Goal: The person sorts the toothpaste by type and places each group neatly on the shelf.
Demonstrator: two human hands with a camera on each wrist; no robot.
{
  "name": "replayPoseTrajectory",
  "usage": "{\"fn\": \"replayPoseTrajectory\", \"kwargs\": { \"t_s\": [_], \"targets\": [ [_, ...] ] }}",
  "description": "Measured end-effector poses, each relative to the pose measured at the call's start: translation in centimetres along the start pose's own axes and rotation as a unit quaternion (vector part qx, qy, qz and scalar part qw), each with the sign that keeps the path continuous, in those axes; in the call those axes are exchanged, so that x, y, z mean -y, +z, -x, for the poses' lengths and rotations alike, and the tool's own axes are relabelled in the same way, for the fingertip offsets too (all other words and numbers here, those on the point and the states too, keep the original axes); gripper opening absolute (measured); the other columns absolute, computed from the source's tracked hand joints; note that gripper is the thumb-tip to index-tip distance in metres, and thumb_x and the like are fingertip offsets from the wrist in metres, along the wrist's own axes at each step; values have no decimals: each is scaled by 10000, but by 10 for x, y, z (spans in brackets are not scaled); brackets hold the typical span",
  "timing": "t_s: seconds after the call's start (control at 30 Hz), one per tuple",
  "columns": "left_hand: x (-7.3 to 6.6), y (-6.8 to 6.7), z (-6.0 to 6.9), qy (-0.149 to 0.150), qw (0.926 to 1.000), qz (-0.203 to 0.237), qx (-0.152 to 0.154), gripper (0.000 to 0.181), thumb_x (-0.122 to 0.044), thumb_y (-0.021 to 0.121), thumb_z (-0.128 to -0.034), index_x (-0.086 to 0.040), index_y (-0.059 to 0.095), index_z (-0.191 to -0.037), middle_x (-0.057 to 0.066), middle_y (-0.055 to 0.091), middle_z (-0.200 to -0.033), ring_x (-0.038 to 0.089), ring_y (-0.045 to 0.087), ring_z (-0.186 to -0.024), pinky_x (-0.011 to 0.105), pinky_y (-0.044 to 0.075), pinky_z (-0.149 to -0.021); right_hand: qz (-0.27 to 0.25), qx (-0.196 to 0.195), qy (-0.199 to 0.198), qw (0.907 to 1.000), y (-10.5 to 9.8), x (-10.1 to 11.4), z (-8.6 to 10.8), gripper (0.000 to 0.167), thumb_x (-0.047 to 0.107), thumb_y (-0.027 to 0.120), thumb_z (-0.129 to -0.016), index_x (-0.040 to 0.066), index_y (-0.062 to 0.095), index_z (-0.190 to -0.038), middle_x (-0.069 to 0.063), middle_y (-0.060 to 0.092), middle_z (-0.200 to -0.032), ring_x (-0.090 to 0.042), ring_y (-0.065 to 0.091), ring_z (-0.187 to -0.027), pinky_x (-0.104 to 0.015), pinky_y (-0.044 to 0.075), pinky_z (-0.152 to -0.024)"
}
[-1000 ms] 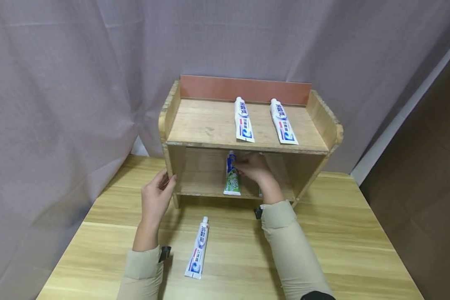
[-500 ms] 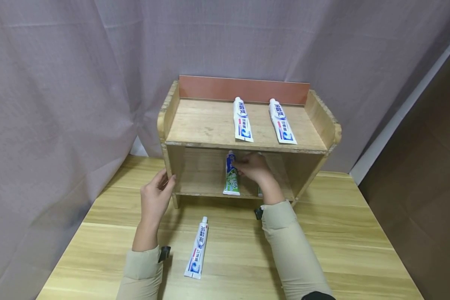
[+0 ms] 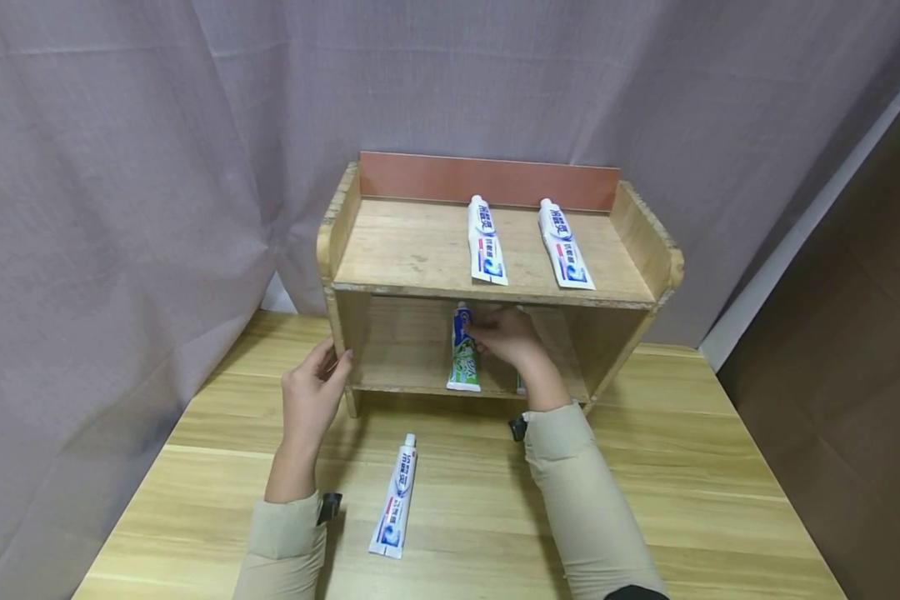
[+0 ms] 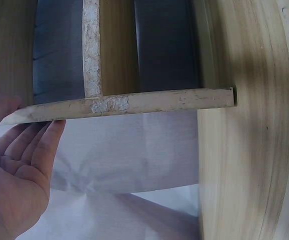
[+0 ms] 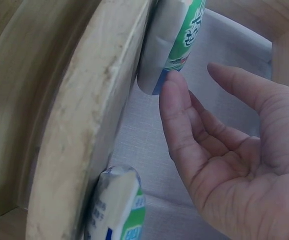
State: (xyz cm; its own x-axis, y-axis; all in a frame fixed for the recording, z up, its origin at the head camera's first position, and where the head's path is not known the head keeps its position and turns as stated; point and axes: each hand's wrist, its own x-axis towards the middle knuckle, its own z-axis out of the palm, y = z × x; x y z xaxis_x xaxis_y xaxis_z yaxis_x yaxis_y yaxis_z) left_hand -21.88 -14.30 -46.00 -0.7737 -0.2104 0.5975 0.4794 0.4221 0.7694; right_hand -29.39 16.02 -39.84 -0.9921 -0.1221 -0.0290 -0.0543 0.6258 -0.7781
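My left hand (image 3: 309, 396) grips the left side panel of a small wooden shelf (image 3: 412, 250). In the left wrist view, the thumb and fingers lie on opposite faces of that side panel (image 4: 149, 102). Inside the lower compartment, my right hand (image 3: 510, 335) is at a blue and green toothpaste tube (image 3: 463, 358). One fingertip touches or nearly touches this tube (image 5: 172, 42) in the right wrist view, while the thumb stands apart with nothing between. A second green and white tube (image 5: 119, 207) lies on the same level, mostly hidden behind the right wrist in the head view.
Two white and blue toothpaste tubes, a left one (image 3: 487, 242) and a right one (image 3: 566, 246), lie on the top shelf. Another white tube (image 3: 396, 497) lies on the wooden table (image 3: 675, 500) in front. A grey curtain (image 3: 157, 167) hangs behind; a brown panel (image 3: 847, 333) stands at right.
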Motion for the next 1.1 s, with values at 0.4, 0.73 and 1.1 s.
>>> {"fn": "replayPoseTrajectory", "kwargs": {
  "t_s": [0.4, 0.73, 1.1],
  "targets": [
    [1, 0, 0, 36, 10000, -84, 2, 277, -100, 709, -940, -19, 711, -1204, 193, 730, -1079, 317, 736, -958, 183, 590, -787, -152, 82, -19, 9998, 2, -1, 4, 280, 246, 700, -954, -28, 732, -1005, -209, 720, -905, -332, 717, -831, -388, 646, -751],
    [0, 0, 0, -4, 10000, 6, 32, 274, -100, 703, -943, -22, 710, -1205, 197, 722, -1095, 307, 731, -979, 166, 584, -791, -34, 32, -47, 10000, 4, -4, 13, 270, 262, 701, -947, -5, 732, -916, -157, 727, -841, -274, 701, -763, -361, 625, -710],
    [0, 0, 0, 23, 9999, -118, 25, 277, -97, 705, -942, -17, 709, -1207, 185, 731, -1084, 288, 739, -956, 172, 591, -784, 272, -33, -70, 9996, 7, -4, 26, 275, 320, 699, -945, 51, 722, -894, -91, 718, -804, -238, 687, -737, -322, 587, -661]
  ]
}}
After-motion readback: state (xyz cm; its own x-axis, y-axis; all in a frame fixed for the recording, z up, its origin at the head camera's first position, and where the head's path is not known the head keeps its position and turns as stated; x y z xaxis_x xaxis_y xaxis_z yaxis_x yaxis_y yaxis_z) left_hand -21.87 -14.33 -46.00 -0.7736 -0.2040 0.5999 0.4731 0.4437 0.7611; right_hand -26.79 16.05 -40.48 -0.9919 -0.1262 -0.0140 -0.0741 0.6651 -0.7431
